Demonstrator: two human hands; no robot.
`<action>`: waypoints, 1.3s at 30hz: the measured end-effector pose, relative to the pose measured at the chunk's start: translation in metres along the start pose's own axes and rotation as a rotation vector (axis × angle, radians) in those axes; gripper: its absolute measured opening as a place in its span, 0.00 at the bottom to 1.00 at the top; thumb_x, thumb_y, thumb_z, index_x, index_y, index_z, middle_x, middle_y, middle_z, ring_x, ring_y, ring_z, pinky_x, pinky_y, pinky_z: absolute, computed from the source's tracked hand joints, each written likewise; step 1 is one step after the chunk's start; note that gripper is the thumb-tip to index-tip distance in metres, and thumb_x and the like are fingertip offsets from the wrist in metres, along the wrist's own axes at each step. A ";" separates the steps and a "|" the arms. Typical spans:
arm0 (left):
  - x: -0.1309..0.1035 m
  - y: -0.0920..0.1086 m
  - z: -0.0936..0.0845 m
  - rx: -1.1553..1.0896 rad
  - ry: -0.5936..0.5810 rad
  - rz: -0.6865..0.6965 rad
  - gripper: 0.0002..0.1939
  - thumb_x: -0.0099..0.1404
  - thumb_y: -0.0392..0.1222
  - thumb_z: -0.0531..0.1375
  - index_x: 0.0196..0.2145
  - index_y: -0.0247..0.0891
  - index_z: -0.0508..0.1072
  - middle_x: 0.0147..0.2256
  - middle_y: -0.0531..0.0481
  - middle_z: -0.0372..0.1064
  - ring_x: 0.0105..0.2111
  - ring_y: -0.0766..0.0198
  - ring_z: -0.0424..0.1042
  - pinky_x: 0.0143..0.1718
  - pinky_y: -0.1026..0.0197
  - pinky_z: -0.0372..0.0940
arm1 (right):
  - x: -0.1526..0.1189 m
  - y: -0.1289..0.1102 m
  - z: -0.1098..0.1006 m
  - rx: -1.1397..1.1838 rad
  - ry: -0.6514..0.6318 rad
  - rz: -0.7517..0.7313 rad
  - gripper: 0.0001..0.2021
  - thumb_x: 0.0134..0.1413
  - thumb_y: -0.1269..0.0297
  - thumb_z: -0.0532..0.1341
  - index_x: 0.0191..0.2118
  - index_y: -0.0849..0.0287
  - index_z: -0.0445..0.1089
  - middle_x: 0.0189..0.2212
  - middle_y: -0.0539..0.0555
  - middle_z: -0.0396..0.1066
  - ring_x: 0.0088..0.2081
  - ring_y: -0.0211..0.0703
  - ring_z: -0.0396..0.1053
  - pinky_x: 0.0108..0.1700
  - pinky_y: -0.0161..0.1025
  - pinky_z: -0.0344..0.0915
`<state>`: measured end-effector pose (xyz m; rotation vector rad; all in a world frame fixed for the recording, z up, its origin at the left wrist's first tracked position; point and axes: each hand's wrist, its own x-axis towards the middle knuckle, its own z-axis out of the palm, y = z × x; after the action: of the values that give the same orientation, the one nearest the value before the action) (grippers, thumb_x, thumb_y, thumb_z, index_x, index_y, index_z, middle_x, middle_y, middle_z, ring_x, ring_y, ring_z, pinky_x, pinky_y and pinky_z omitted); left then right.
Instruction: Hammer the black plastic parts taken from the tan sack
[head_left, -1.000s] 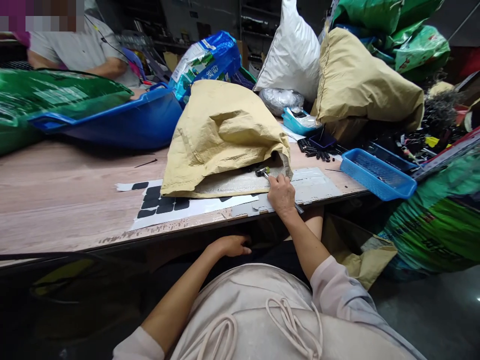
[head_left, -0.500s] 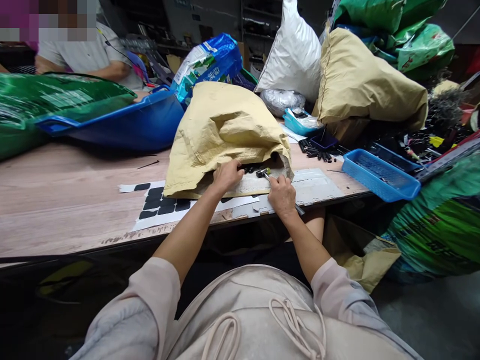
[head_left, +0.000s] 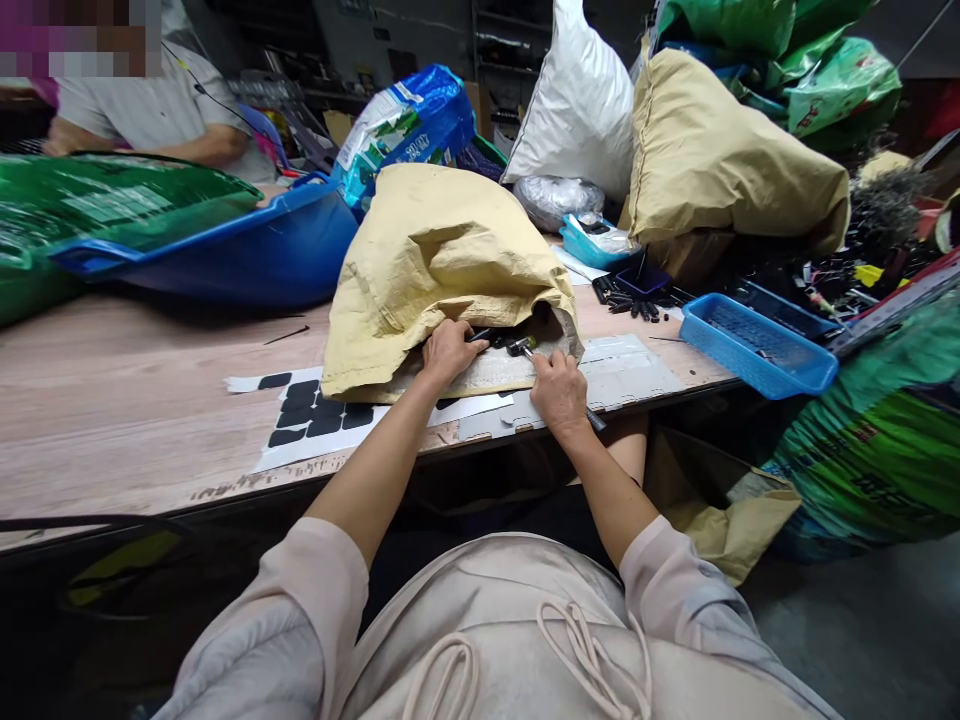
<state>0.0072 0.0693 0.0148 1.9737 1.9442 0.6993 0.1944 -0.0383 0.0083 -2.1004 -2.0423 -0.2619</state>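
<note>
A large yellow woven sack (head_left: 442, 235) lies on the table with its mouth towards me. At that mouth my left hand (head_left: 448, 352) is closed, with a small black part (head_left: 480, 335) at its fingertips; the part's far end is hidden in the sack. My right hand (head_left: 559, 390) is wrapped round the handle of a small hammer (head_left: 519, 346). The hammer's head rests just inside the opening, beside several small black pieces, and its handle end sticks out below my hand. Under the sack's front edge lies a white sheet with black rounded stickers (head_left: 304, 405).
A blue basin (head_left: 247, 250) and a green bag (head_left: 127, 200) stand left, near a co-worker's arm. At right are a blue basket (head_left: 757, 345), loose black parts (head_left: 630, 300) and a full tan sack (head_left: 727, 150). A grey board (head_left: 630, 372) lies along the table's front edge.
The small black part now shows at my left fingertips, where it was not visible before. My right hand keeps the hammer nearly in place. The whole view has shifted slightly.
</note>
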 end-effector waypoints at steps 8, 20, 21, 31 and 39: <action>-0.045 0.032 -0.035 -0.318 -0.109 0.348 0.15 0.65 0.54 0.70 0.34 0.39 0.83 0.31 0.46 0.78 0.34 0.56 0.72 0.37 0.56 0.64 | 0.001 0.001 0.003 0.007 0.014 0.000 0.21 0.73 0.71 0.53 0.62 0.56 0.76 0.53 0.66 0.75 0.54 0.57 0.69 0.51 0.45 0.70; -0.073 0.037 -0.053 -0.408 -0.134 0.507 0.11 0.65 0.49 0.68 0.39 0.38 0.83 0.35 0.49 0.77 0.35 0.59 0.71 0.38 0.58 0.63 | 0.002 0.002 0.006 0.012 0.027 -0.002 0.21 0.73 0.71 0.52 0.61 0.57 0.77 0.53 0.65 0.75 0.54 0.57 0.69 0.51 0.45 0.70; -0.069 0.020 -0.046 -0.323 -0.129 0.428 0.11 0.64 0.48 0.68 0.39 0.39 0.83 0.37 0.48 0.78 0.36 0.57 0.72 0.39 0.57 0.64 | 0.002 0.002 0.006 0.012 0.022 0.000 0.21 0.73 0.71 0.52 0.61 0.57 0.77 0.53 0.65 0.75 0.54 0.57 0.69 0.51 0.45 0.70; -0.067 -0.045 -0.001 -0.228 -0.059 0.232 0.13 0.64 0.49 0.66 0.42 0.42 0.84 0.40 0.47 0.76 0.40 0.55 0.73 0.44 0.55 0.68 | 0.007 0.008 -0.004 0.034 -0.020 0.050 0.24 0.72 0.74 0.53 0.65 0.50 0.76 0.53 0.62 0.75 0.51 0.54 0.72 0.46 0.42 0.71; -0.065 -0.046 -0.005 -0.292 -0.109 0.213 0.12 0.61 0.47 0.68 0.41 0.42 0.85 0.41 0.48 0.77 0.42 0.54 0.75 0.46 0.55 0.68 | -0.013 0.008 -0.007 0.415 0.057 -0.100 0.23 0.73 0.73 0.54 0.66 0.55 0.76 0.51 0.58 0.79 0.53 0.48 0.76 0.56 0.38 0.70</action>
<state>-0.0327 0.0071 -0.0138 2.0031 1.4884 0.8548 0.2021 -0.0527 0.0120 -1.7249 -1.9662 0.0832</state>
